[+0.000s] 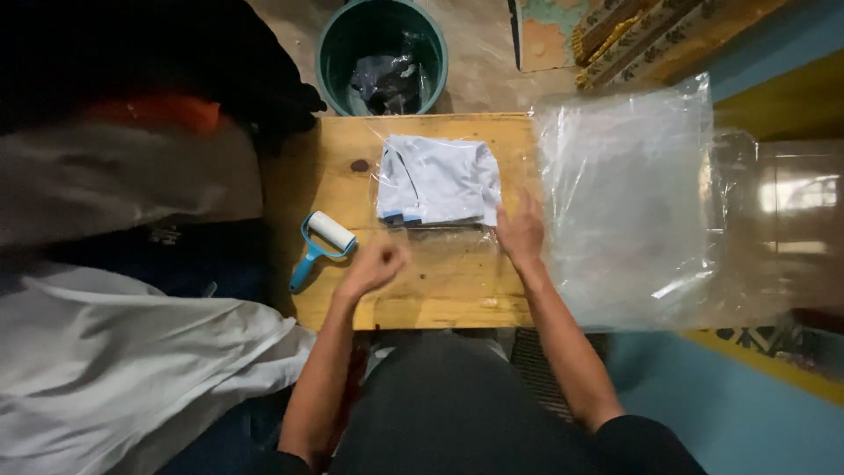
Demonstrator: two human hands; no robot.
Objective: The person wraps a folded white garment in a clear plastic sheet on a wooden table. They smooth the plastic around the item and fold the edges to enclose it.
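Folded shirt in clear bag, mid-table, long axis left-right. Right hand open, fingers spread, touching bag's right corner. Left hand loosely fisted, empty, near lint roller.

Dim, glare on plastic, blurred hands

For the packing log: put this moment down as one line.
left hand: fist, on wooden table | right hand: open, on bagged folded garment | lint roller: left of hands
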